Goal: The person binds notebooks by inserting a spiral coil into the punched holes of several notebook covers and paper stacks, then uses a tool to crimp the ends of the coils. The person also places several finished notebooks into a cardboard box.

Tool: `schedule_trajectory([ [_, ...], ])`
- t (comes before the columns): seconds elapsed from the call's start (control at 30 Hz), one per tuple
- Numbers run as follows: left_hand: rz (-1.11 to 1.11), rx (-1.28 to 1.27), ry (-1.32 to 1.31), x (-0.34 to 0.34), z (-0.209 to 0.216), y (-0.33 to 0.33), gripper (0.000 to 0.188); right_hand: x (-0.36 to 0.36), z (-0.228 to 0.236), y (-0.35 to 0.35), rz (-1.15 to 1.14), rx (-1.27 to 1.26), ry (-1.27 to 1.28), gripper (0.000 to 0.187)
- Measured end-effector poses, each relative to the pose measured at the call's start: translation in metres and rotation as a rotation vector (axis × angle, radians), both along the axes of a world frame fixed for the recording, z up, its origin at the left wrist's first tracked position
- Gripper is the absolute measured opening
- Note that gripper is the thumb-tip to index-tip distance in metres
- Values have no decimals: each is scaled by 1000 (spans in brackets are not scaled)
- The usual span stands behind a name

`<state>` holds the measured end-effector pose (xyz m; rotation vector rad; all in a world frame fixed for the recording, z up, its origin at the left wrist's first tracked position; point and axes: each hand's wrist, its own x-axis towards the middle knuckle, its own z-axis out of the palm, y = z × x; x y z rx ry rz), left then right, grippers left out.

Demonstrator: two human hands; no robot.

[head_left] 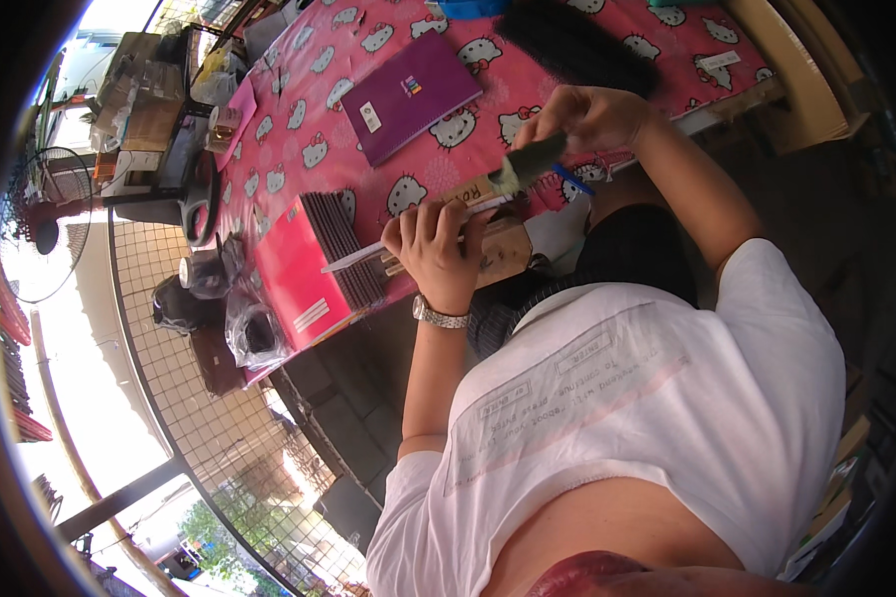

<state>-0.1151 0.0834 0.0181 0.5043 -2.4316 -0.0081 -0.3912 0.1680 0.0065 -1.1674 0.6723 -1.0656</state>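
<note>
My left hand [438, 249], with a metal watch on its wrist, has its fingers curled over a thin, pale, flat-edged thing [358, 257] lying across wooden pieces [508, 251] at the table's near edge. Whether that thing is a notebook seen edge-on or a strip, I cannot tell. My right hand [599, 119] is closed on a dark green flat piece [536, 159] with a paler end, held just above the wood. Under that hand shows a blue stick-like thing [573, 180]. Left of my left hand lies a stack of red-covered notebooks [304, 269] with dark spines.
A pink patterned cloth [314, 119] covers the table. On it lie a purple notebook [413, 95] and a long black bristly thing [572, 45]. Plastic-wrapped items [254, 328] sit at the left edge. Farther left stands a fan [45, 224]; cardboard [796, 70] borders the right.
</note>
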Motion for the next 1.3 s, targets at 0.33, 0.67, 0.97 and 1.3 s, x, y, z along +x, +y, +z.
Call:
schedule_trajectory([
  [0.33,-48,16,15,3,0,-1,32,13,32,0,-13,35,243,31],
  [0.67,75,6,6,13,14,-7,39,20,30,-9,41,-25,134,34],
  [0.97,33,38,48,22,3,-13,39,32,31,-22,-1,87,103,38],
  [1.3,-30,60,21,20,13,-16,38,44,28,-34,-58,-96,516,36],
])
